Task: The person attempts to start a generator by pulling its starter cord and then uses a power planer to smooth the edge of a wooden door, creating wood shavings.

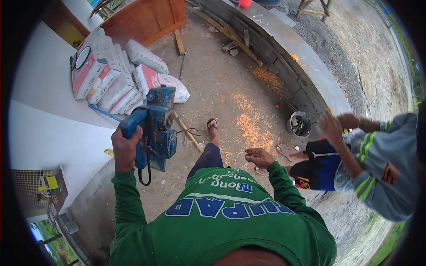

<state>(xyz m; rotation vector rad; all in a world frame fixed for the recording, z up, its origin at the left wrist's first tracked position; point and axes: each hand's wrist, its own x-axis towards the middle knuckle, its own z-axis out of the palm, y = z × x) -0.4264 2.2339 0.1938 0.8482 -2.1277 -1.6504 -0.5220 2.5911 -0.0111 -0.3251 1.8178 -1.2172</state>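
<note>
My left hand (125, 148) is wrapped round the handle of a blue electric planer (160, 126). The planer is held up in the air at the left, turned on its side, its cord looping down below the handle. My right hand (259, 158) hangs in front of my body with nothing visible in it, its fingers a little bent and apart. Beneath it on the floor lie orange wood shavings (250, 126). A green long sleeve covers each of my arms.
Stacked cement bags (111, 75) lean at the left by a white wall (44, 137). A wooden panel (146, 20) stands behind them. A co-worker (386, 155) in a grey shirt is close at my right, near a bucket (299, 124) and a low curved block wall (306, 84). A wooden stick (188, 131) lies ahead.
</note>
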